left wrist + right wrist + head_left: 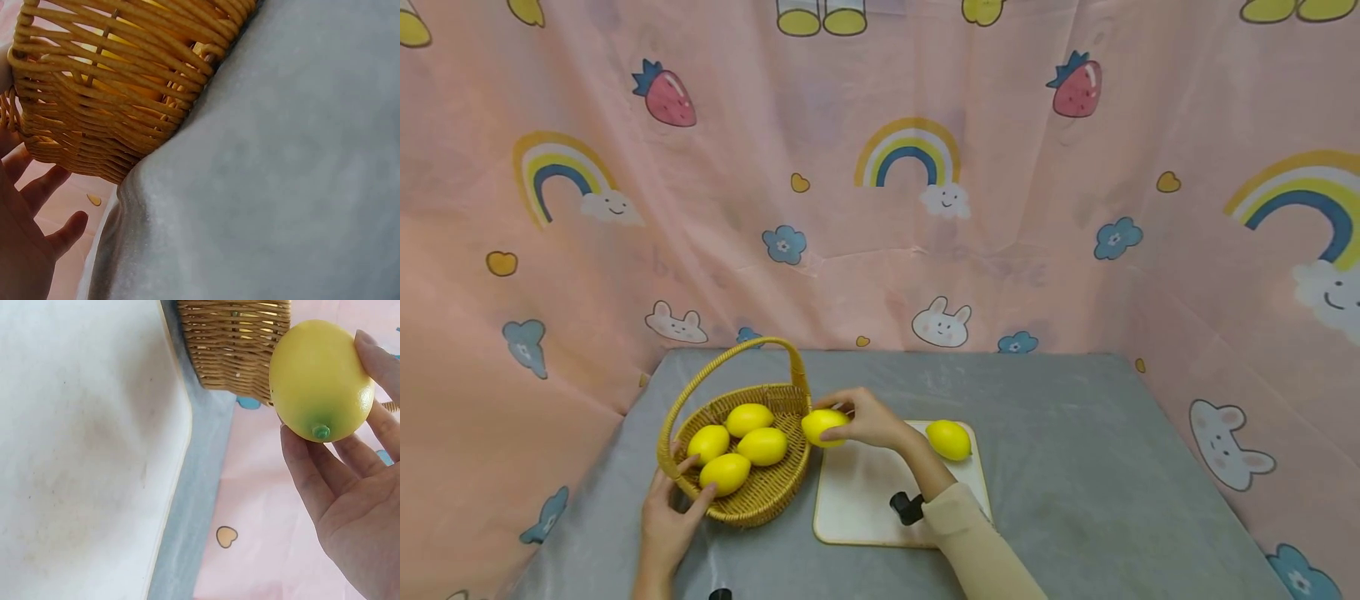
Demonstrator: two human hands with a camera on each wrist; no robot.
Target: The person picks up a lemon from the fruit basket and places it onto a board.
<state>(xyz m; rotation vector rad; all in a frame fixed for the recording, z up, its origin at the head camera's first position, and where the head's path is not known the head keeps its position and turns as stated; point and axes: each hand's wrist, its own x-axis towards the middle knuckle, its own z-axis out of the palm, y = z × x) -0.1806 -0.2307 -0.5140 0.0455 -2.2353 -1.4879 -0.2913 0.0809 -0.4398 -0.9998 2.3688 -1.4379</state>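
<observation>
i saw the right hand grasping a lemon just beside the wicker basket; four more lemons lay inside, the left hand gripping the basket.

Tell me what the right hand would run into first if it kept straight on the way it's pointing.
Most likely the right side of the basket, with the lemon held by the right hand touching first. Height is hard to judge, so it might clear the rim.

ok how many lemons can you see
6: four lemons in the basket, one held in the right hand, and one on the white board, at its far right corner.
</observation>
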